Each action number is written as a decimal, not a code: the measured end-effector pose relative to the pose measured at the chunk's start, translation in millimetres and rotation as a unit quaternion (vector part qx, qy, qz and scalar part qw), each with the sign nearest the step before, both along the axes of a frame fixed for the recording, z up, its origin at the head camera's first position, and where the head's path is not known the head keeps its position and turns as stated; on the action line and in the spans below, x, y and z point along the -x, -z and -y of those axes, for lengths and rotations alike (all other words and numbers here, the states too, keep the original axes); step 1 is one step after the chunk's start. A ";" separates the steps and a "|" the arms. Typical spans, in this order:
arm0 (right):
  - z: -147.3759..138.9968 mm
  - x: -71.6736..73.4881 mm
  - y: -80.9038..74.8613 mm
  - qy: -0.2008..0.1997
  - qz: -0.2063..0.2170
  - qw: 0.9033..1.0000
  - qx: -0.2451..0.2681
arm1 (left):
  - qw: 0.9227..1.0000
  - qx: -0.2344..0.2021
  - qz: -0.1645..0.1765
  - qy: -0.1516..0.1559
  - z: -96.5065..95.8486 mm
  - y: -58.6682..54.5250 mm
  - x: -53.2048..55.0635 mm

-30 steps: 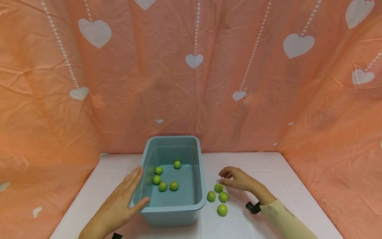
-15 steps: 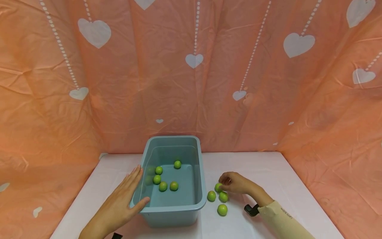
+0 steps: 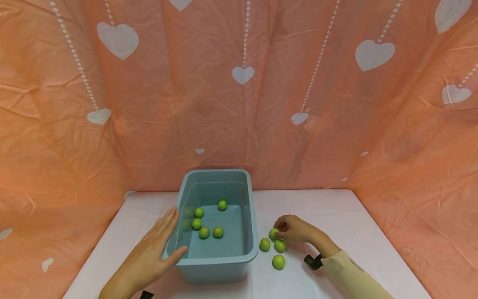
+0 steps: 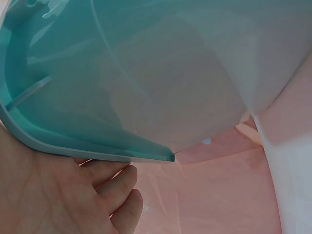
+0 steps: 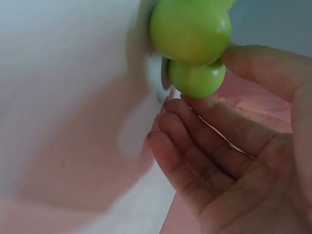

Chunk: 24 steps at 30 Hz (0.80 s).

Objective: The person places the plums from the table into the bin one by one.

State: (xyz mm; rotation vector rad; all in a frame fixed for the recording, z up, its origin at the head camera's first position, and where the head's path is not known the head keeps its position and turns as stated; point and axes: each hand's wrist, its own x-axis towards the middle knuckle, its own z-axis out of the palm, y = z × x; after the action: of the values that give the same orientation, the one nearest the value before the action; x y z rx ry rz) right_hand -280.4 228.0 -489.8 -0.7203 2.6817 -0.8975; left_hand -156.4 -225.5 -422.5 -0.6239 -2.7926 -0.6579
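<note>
Flat along the left rim of a blue-grey plastic tub [image 3: 220, 261] lies my left hand [image 3: 149, 245], its fingers straight and thumb at the near corner. The left wrist view shows its palm and fingers [image 4: 122, 187] against the outside of the rim [image 4: 63, 150]. On the table right of the tub, my right hand [image 3: 295, 229] pinches a small round green fruit [image 3: 273, 234] between thumb and forefinger. From the right wrist, that fruit [image 5: 197, 80] appears partly behind another green fruit [image 5: 190, 29]. The fruit's exact kind is unclear.
Several similar green fruits [image 3: 203, 232] lie in the tub. Close to the pinched one are more fruits [image 3: 264, 244] on the white-covered table [image 3: 317, 203]. An orange-pink curtain with white hearts [image 3: 224, 104] hangs around the table.
My right hand has come down onto the farthest loose fruit, and its thumb and forefinger have closed about it. The left hand and the tub have stayed put.
</note>
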 end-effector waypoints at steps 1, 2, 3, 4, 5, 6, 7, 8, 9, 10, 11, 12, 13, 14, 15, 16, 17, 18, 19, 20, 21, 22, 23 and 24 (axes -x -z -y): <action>0.2 0.0 0.0 0.000 0.000 1.000 0.001 | 1.000 0.000 0.002 0.000 0.0 -0.5 0.1; 0.4 -0.1 0.0 0.000 -0.001 1.000 0.001 | 1.000 -0.001 0.003 -0.001 0.0 -0.7 0.1; 0.8 -0.3 -0.2 0.000 -0.002 1.000 0.003 | 1.000 -0.002 0.004 -0.001 -0.1 -0.8 0.1; 0.9 -0.3 -0.4 0.000 -0.001 1.000 0.004 | 1.000 -0.003 0.005 -0.002 -0.2 -0.9 0.0; 0.9 -0.5 -0.5 0.000 -0.001 1.000 0.005 | 1.000 -0.003 0.005 -0.002 -0.2 -1.0 0.0; 0.9 -0.7 -0.7 0.000 -0.001 1.000 0.006 | 1.000 -0.003 0.004 -0.002 -0.3 -1.0 -0.1; 0.9 -0.7 -0.7 0.000 -0.001 1.000 0.007 | 1.000 -0.003 0.002 -0.003 -0.3 -0.9 -0.1; 0.9 -0.9 -0.7 0.000 -0.003 1.000 0.008 | 1.000 -0.003 0.000 -0.003 -0.5 -0.7 -0.2; 0.7 -1.0 -0.8 0.000 -0.003 1.000 0.008 | 1.000 -0.002 -0.001 -0.002 -0.6 -0.7 -0.3; 0.5 -1.1 -0.7 0.000 -0.003 1.000 0.007 | 1.000 -0.002 -0.003 -0.002 -0.7 -0.6 -0.4; 0.6 -1.3 -0.7 -0.001 -0.004 1.000 0.007 | 1.000 -0.002 -0.004 -0.002 -0.7 -0.5 -0.4; 0.6 -1.7 -0.8 -0.001 -0.004 1.000 0.007 | 1.000 -0.001 -0.005 -0.001 -0.8 -0.5 -0.5; 0.5 -1.7 -0.6 -0.001 -0.005 1.000 0.006 | 1.000 -0.001 -0.005 -0.001 -0.9 -0.5 -0.5; 0.6 -1.7 -0.6 0.000 -0.006 1.000 0.005 | 1.000 -0.001 -0.005 0.000 -0.9 -0.5 -0.5; 0.5 -1.6 -0.7 0.000 -0.008 1.000 0.004 | 1.000 -0.001 -0.004 -0.001 -0.9 -0.5 -0.5; 0.3 -1.4 -0.6 0.001 -0.010 1.000 0.004 | 1.000 -0.001 -0.002 -0.001 -0.9 -0.6 -0.5; 0.1 -0.9 -0.8 0.001 -0.014 1.000 0.004 | 1.000 -0.002 0.000 -0.002 -0.9 -0.8 -0.5; -0.1 -0.3 -1.1 0.001 -0.020 1.000 0.004 | 1.000 -0.002 0.003 -0.003 -0.9 -1.0 -0.4; -0.4 0.7 -1.3 0.001 -0.027 1.000 0.004 | 1.000 -0.002 0.005 -0.004 -0.8 -1.2 -0.4; -0.7 1.8 -1.7 0.000 -0.036 0.999 0.007 | 1.000 -0.003 0.008 -0.005 -0.8 -1.4 -0.3; -1.0 2.9 -2.2 -0.001 -0.044 0.999 0.010 | 1.000 -0.003 0.010 -0.007 -0.8 -1.6 -0.3; -1.1 4.0 -2.8 -0.004 -0.052 0.999 0.014 | 1.000 -0.004 0.012 -0.007 -0.8 -1.8 -0.3; -1.2 5.1 -3.3 -0.005 -0.060 0.998 0.018 | 1.000 -0.004 0.013 -0.008 -0.8 -1.8 -0.4; -1.3 6.1 -3.5 -0.008 -0.066 0.998 0.023 | 1.000 -0.004 0.012 -0.009 -0.9 -1.7 -0.3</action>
State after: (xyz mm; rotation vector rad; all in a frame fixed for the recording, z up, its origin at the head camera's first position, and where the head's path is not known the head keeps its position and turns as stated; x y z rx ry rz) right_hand -286.5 229.2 -486.3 -0.8375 2.7731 -0.9412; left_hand -156.1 -224.6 -420.7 -0.5929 -2.8134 -0.6774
